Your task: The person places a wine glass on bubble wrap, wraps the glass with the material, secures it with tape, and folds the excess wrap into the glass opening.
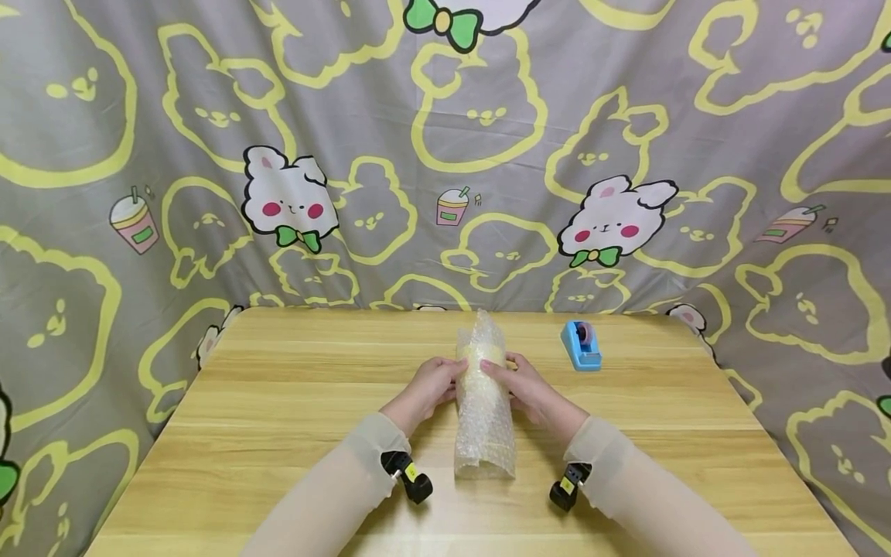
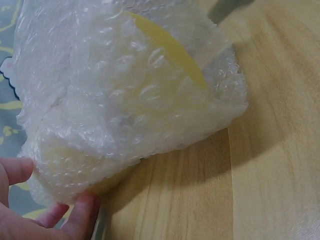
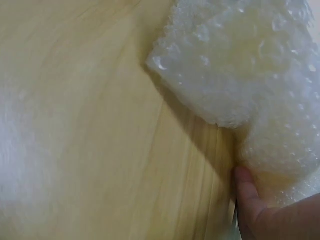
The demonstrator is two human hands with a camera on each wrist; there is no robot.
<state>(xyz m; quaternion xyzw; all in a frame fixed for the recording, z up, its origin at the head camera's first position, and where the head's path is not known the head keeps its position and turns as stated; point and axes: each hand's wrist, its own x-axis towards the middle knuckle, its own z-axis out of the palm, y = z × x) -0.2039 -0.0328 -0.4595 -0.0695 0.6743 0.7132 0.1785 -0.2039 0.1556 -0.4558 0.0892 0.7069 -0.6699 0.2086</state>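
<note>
A bundle rolled in clear bubble wrap (image 1: pixel 485 422) lies lengthwise at the middle of the wooden table, its loose end towards me. My left hand (image 1: pixel 435 381) grips its left side, thumb on top and fingers low. From the right, my right hand (image 1: pixel 530 389) holds the same bundle, thumb also on top. Through the wrap (image 2: pixel 95 100) in the left wrist view shows a yellow curved edge (image 2: pixel 172 47); the thing inside is mostly hidden. In the right wrist view, a finger of the right hand (image 3: pixel 272 217) presses against the wrap's lower edge (image 3: pixel 280 135).
A blue tape dispenser (image 1: pixel 582 346) with a tape roll stands towards the back right of the wooden table (image 1: pixel 292 402). Behind the table and at both sides hangs a grey curtain (image 1: pixel 376 116) with cartoon prints. Black wrist cameras sit on both sleeves.
</note>
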